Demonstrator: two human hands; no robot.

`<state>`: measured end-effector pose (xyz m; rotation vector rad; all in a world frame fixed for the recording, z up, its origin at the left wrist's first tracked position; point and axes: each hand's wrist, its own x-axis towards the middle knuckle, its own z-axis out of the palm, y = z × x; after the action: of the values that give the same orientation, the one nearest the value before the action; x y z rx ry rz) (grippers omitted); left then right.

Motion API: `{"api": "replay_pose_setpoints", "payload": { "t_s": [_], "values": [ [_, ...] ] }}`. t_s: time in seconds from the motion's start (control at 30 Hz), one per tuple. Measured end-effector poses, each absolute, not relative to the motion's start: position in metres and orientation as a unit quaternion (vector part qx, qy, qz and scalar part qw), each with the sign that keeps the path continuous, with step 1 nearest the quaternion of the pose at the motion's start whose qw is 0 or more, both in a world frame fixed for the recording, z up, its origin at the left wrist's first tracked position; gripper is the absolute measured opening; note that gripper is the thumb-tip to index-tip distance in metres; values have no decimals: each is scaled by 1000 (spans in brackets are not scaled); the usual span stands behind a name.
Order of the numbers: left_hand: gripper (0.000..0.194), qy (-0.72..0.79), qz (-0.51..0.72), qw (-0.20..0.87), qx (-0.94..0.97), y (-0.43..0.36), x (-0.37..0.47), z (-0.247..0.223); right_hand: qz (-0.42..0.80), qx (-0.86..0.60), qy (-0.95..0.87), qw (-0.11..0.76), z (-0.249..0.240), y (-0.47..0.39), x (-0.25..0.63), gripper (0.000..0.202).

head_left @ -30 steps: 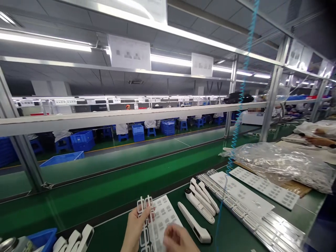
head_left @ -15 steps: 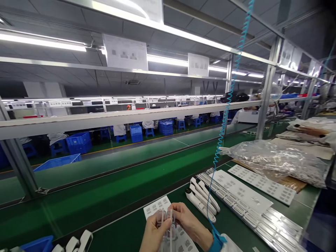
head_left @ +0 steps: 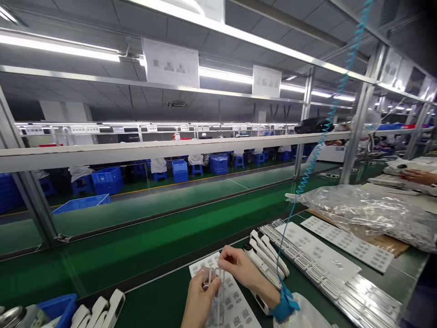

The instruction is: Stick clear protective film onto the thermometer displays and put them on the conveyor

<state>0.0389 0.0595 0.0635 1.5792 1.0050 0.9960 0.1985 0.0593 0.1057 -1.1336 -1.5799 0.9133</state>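
Note:
My left hand [head_left: 200, 296] is closed around a clear plastic strip [head_left: 218, 310] with rounded rectangular frames and pale bands along it. At the strip's upper end, the thumb and forefinger of my right hand [head_left: 241, 269] are pinched together. Whatever is between those fingertips is too small to make out. Beneath both hands lies a white sheet [head_left: 235, 298] printed with grey square patterns. A blue band [head_left: 285, 307] with a coiled blue cord [head_left: 309, 168] circles my right wrist. Several white handle-shaped parts [head_left: 268, 255] lie just beyond that wrist.
To the right are rows of silvery framed pieces [head_left: 319, 278], another printed sheet [head_left: 348, 241] and a large clear plastic bag [head_left: 368, 212]. White parts [head_left: 99, 312] and a blue bin [head_left: 61, 307] stand at lower left. Another person's hand [head_left: 418, 176] shows at far right.
My right hand has lifted and moved slightly away from my left, still pinched. The left hand keeps the strip. The view has shifted a little, and the cord has swung right.

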Motion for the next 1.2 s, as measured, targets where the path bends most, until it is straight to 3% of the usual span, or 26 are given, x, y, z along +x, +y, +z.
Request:
{"api": "replay_pose_setpoints", "payload": {
  "t_s": [0.07, 0.2, 0.27, 0.37, 0.53, 0.7, 0.9, 0.97, 1.07, 1.2],
  "values": [
    [39, 419, 413, 477, 653, 60, 38, 65, 320, -455, -689, 465, 110, 50, 195, 19],
    [34, 454, 424, 423, 659, 63, 35, 66, 64, -399, -831, 381, 109, 33, 187, 18],
    [33, 453, 430, 402, 669, 65, 32, 66, -7, -382, -839, 388, 109, 32, 185, 19],
    [31, 450, 429, 398, 674, 65, 31, 64, 8, -390, -802, 452, 112, 41, 182, 18],
    [31, 442, 434, 439, 651, 64, 33, 63, 104, -408, -805, 419, 114, 54, 174, 15],
    [28, 446, 462, 462, 612, 71, 27, 64, 0, -373, -842, 391, 100, 39, 166, 21],
    [26, 455, 471, 466, 595, 74, 21, 62, 83, -403, -752, 515, 87, 41, 170, 12],
    [28, 458, 472, 459, 598, 74, 21, 62, 99, -428, -750, 495, 88, 45, 169, 8],
    [27, 462, 473, 450, 600, 73, 20, 64, 109, -445, -771, 442, 90, 48, 164, 18],
    [27, 466, 475, 444, 600, 72, 20, 68, 95, -427, -790, 431, 89, 48, 155, 19]
  ]
}}
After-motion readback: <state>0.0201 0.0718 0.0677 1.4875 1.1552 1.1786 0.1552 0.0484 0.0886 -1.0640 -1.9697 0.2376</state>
